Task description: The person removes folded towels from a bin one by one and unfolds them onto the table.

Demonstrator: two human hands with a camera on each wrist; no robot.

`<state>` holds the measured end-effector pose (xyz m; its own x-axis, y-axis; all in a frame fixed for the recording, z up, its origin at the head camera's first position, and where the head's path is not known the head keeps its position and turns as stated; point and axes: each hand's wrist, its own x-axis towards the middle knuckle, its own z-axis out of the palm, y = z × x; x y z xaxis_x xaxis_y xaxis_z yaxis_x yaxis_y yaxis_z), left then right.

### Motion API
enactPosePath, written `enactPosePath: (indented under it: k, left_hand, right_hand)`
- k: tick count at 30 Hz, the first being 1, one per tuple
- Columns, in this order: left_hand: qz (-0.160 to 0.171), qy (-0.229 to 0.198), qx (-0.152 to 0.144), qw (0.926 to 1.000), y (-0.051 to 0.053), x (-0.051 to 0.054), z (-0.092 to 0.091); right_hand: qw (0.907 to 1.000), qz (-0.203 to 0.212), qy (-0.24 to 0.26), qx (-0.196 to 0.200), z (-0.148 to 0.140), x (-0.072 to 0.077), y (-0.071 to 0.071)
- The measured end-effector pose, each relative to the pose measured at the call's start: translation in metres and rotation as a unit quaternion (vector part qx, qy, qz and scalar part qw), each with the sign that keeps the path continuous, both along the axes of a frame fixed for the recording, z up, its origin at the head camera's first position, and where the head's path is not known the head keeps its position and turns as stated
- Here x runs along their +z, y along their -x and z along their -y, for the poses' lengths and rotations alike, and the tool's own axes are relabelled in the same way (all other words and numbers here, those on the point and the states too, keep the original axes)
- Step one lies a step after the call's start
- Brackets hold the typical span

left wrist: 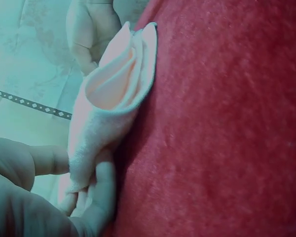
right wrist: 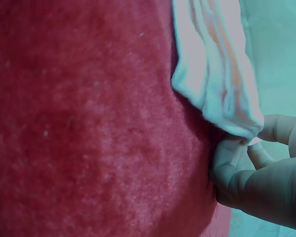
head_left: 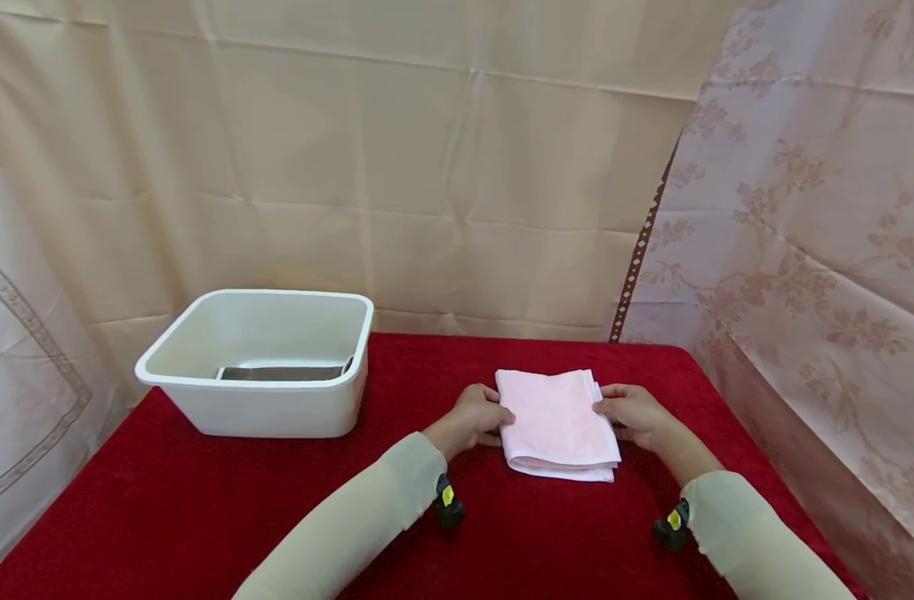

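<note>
Red tablecloth [head_left: 194,500] lies beneath the towel [head_left: 554,421]; left hand [head_left: 474,413] and right hand [head_left: 640,416] pinch its opposite sides, so uneven pulling could unfold it.

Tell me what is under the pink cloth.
The left hand and right hand have fingers beneath the side edges of the cloth, thumbs on top; the red table lies below. What is under the cloth's middle is covered and cannot be seen.

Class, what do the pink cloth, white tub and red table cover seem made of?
Pink cloth: matte textile, perhaps cotton or microfibre, folding in soft layers. White tub: probably smooth plastic, with rounded corners. Red table cover: likely velvety fabric, given its mottled pile.
</note>
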<state>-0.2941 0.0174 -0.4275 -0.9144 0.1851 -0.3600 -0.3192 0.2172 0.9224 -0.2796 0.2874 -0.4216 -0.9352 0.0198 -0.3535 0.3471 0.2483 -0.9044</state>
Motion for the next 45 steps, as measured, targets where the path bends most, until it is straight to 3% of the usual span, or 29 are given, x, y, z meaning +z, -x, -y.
enactPosePath:
  k: [5, 14, 19, 28, 36, 45]
  left_hand:
    - [-0.001, 0.015, -0.001, 0.9999, -0.001, 0.002, 0.003]
    - [-0.001, 0.001, -0.008, 1.0000, -0.002, 0.003, 0.007]
    - [0.001, 0.009, -0.014, 0.9999, -0.008, 0.006, 0.008]
    - [0.021, -0.015, -0.068, 0.9973, -0.021, 0.011, 0.012]
    - [0.012, -0.003, -0.075, 0.9971, -0.018, 0.009, 0.014]
    - [0.015, -0.003, -0.066, 0.9977, -0.017, 0.010, 0.015]
  right_hand:
    - [0.9999, -0.006, -0.013, 0.001, 0.000, -0.002, 0.000]
    - [0.9987, 0.000, -0.048, 0.016, -0.005, -0.004, 0.000]
    - [0.9985, 0.007, -0.052, 0.017, -0.006, -0.006, 0.001]
    - [0.9997, 0.005, -0.020, 0.013, -0.011, -0.002, -0.001]
    - [0.9999, 0.009, -0.010, 0.006, -0.012, -0.001, -0.002]
    - [0.9993, 0.011, 0.025, 0.026, -0.021, -0.003, 0.000]
